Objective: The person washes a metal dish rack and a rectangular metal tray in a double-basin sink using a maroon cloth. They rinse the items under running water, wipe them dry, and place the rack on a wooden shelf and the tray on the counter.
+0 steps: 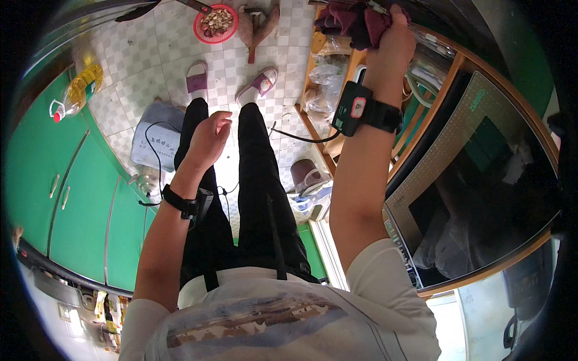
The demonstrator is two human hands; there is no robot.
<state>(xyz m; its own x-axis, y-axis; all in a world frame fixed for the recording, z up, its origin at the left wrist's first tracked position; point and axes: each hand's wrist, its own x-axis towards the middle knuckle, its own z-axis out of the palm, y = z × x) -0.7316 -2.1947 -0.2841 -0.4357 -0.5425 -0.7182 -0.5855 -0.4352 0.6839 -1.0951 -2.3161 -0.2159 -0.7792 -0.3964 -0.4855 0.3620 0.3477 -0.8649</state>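
At the upper right, my right hand (397, 40) grips a bunched maroon cloth (377, 25) against the upper part of a wooden shelf rack (454, 67). Some of the fingers are hidden behind the hand. My left hand (208, 141) hangs in front of my legs, holding nothing, its fingers loosely curled and the thumb a little apart. Each wrist wears a black strap with a small device; the right device (352, 108) has a cable running from it. To the right, a Galanz microwave oven (478, 198) with a dark glass door stands on the rack.
Green cabinets (86, 198) line the left side, near a bottle of yellow oil (81, 92). A grey-blue covered object (156, 135) bearing writing and a metal kettle (149, 180) stand by my legs. Ahead on the tiled floor is a red basket (197, 25) of garlic-like pieces. A brown bucket (303, 173) stands right.
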